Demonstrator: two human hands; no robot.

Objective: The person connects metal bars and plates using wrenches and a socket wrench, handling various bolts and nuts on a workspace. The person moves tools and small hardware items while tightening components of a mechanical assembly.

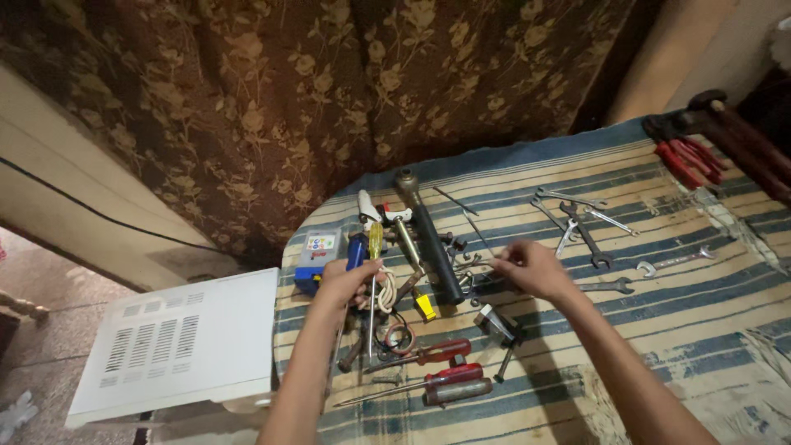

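My left hand (348,281) grips a screwdriver with a yellow handle (375,241), its shaft pointing down toward the cloth. My right hand (531,268) hovers over small metal parts beside a long black cylinder (437,255); its fingers are pinched, and I cannot tell what they hold. Between the hands lie a coil of cord, a blue-handled tool (356,250) and a yellow clip (424,306). Two red-handled screwdrivers (441,353) lie nearer to me.
A striped blue and cream cloth (692,330) covers the table. Several spanners (585,231) lie at the right, red-handled pliers (688,161) at the far right corner. A white vented box (181,342) stands at the left, a small blue tester (317,255) beside it. A floral curtain hangs behind.
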